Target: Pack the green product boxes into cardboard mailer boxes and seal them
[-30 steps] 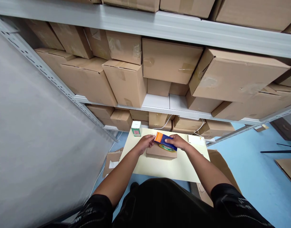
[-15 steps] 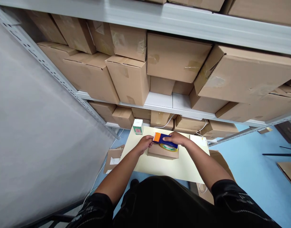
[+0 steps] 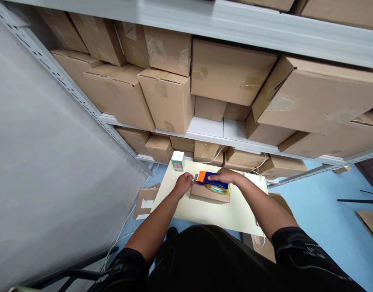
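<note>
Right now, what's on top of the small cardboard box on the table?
A blue and orange tape dispenser lies on the box, gripped by the right hand. The left hand holds the box's left end. The contents are hidden.

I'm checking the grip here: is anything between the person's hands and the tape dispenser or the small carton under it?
Nothing visible. The right hand lies directly on the tape dispenser, which sits on the small carton; the left hand touches the carton's left end.

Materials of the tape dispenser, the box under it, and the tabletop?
Tape dispenser: looks like glossy moulded plastic, blue body, orange end. Box: matte brown corrugated cardboard, probably, judging by folded edges. Tabletop: smooth pale-yellow board, laminate or painted; can't tell.
</note>
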A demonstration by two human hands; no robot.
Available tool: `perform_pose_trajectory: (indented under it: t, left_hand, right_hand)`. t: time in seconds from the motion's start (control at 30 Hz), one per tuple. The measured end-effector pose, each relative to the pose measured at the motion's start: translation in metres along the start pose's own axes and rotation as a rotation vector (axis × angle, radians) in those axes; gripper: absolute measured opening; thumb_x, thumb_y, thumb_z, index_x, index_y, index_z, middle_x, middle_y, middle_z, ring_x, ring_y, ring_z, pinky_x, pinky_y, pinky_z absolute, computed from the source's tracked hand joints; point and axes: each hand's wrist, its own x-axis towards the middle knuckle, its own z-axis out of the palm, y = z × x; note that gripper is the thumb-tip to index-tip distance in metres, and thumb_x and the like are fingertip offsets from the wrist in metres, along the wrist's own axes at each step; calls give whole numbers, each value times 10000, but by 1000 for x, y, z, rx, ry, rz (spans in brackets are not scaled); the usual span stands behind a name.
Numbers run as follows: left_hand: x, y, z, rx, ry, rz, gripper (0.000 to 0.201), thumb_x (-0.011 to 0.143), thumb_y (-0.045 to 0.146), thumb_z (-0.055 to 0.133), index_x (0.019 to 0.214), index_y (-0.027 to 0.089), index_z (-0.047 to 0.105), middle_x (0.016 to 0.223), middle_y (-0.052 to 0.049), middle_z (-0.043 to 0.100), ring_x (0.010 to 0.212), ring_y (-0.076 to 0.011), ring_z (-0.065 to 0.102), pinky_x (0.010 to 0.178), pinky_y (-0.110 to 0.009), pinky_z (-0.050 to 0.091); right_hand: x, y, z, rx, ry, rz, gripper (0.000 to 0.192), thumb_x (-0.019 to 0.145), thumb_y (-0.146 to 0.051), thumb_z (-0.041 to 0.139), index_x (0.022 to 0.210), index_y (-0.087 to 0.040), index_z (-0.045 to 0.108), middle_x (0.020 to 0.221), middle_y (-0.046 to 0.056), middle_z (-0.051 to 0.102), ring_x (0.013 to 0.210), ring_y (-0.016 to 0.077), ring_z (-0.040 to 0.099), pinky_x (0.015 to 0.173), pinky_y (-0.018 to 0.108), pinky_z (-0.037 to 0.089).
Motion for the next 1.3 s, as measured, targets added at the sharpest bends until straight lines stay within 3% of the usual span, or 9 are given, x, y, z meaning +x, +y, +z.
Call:
perform_pose_trajectory:
  t: [0.2, 0.33, 0.43, 0.63, 0.77, 1.0, 1.17, 1.3]
  left_hand:
    - [6, -16, -17, -112, 102, -1, 160, 841, 322, 635, 781, 197, 555, 767, -25, 628, 784, -184, 704, 690, -317, 617]
    - [5, -31, -24, -69, 66, 2, 173, 832, 350, 639, 789, 191, 588, 780, -28, 649, 763, -177, 710, 675, -298, 609]
    - [4, -40, -24, -34, 63, -8, 162, 832, 348, 634, 799, 192, 605, 755, -24, 660, 761, -180, 724, 699, -289, 600]
    - [12, -53, -17, 91, 47, -14, 117, 858, 282, 570, 848, 187, 638, 911, -68, 724, 831, -204, 755, 665, -277, 556]
    - [20, -50, -14, 106, 71, 7, 120, 869, 283, 551, 866, 202, 638, 894, -64, 731, 908, -215, 749, 723, -294, 563]
    - [19, -38, -16, 114, 138, 210, 186, 920, 310, 466, 818, 224, 595, 899, -51, 732, 939, -203, 725, 816, -314, 555]
    - [22, -43, -7, 301, 111, 79, 162, 890, 297, 527, 782, 222, 621, 877, -64, 731, 953, -243, 695, 869, -355, 518]
    - [26, -50, 5, 283, 35, -27, 153, 850, 323, 592, 747, 223, 645, 810, -69, 725, 876, -253, 689, 773, -341, 517]
  right_hand:
    - [-4, 8, -6, -21, -16, 19, 653, 651, -820, 780, 801, -185, 804, 819, 94, 776, 750, 251, 689, 711, 321, 487]
    - [-9, 11, -6, -75, -20, 48, 653, 650, -825, 775, 771, -184, 795, 816, 100, 777, 732, 256, 688, 687, 326, 478]
    - [-11, 7, -3, -101, -12, 56, 651, 639, -829, 777, 757, -190, 789, 813, 98, 778, 711, 253, 687, 669, 326, 472]
    - [-10, -1, 4, -144, 28, 89, 675, 579, -854, 790, 685, -188, 756, 788, 109, 769, 691, 261, 690, 645, 328, 463]
    - [-9, -2, 6, -174, 26, 111, 672, 637, -852, 754, 716, -185, 755, 831, 120, 774, 714, 267, 701, 650, 330, 455]
    - [-8, 1, 9, -165, 24, 119, 691, 679, -854, 717, 813, -180, 785, 897, 132, 782, 756, 272, 706, 662, 329, 457]
    - [-6, -3, 11, -211, 59, 129, 706, 659, -850, 737, 836, -169, 798, 877, 143, 776, 774, 276, 704, 669, 326, 456]
    - [-6, -6, 12, -195, 44, 135, 685, 638, -844, 760, 796, -178, 789, 856, 130, 774, 750, 266, 699, 652, 318, 452]
